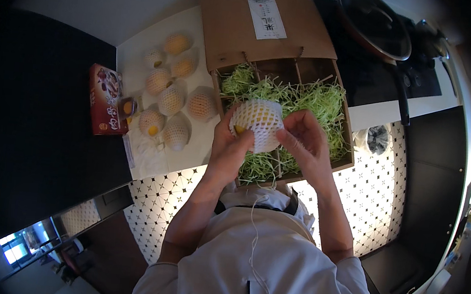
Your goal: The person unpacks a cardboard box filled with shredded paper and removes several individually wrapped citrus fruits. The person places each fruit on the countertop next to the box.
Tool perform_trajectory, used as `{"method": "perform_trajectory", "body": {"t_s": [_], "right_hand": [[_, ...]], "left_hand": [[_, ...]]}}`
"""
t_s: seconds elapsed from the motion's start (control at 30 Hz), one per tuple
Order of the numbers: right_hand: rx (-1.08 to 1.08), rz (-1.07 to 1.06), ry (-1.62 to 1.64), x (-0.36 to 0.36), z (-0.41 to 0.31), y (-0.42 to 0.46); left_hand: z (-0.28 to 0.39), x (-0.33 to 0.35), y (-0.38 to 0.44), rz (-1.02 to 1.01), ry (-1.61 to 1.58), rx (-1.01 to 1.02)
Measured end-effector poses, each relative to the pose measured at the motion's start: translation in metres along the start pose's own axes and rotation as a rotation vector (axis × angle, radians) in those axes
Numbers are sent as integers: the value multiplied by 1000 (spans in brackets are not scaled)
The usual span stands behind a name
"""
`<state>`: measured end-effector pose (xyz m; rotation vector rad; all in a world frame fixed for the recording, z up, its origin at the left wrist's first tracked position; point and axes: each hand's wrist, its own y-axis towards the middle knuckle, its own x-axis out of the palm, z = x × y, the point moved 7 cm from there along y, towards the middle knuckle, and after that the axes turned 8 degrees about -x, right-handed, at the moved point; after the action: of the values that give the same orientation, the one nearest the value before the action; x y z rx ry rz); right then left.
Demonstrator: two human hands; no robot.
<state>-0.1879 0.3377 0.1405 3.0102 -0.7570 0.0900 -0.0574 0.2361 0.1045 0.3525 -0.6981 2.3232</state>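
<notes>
A yellow fruit in a white foam net sleeve is held above the gift box by my left hand, its thumb pressed across the near side. At the sleeve's right edge, the thumb tip of my right hand touches the netting. The fingers of that hand are curled, and whether they pinch the net is unclear. Beneath both hands lies the open cardboard box, divided into compartments with green shredded paper in them. Its brown lid, bearing a printed label, is folded back.
Left of the box, several net-wrapped fruits rest on the white counter. A red printed carton lies at the counter's left edge. On the right, a lidded frying pan sits on the black cooktop, its handle reaching past the counter edge.
</notes>
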Motion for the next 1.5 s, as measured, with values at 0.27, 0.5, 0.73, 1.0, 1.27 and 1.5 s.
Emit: {"method": "perform_trajectory", "body": {"t_s": [0.27,0.5,0.73,1.0,1.27,1.5], "right_hand": [[84,-294,150,54,24,-3],[-177,-327,-339,92,21,1],[-119,-343,-63,130,37,9],[-336,-476,-446,164,23,15],[-205,-359,-287,177,72,17],[87,-389,-109,189,102,11]], "left_hand": [[-37,-39,-32,-63,-139,-69],[-37,-84,-47,-7,-115,67],[-30,-119,-62,59,-100,125],[-28,-148,-72,157,-216,106],[-66,-170,-72,137,-529,-36],[-88,-181,-78,167,-570,30]]}}
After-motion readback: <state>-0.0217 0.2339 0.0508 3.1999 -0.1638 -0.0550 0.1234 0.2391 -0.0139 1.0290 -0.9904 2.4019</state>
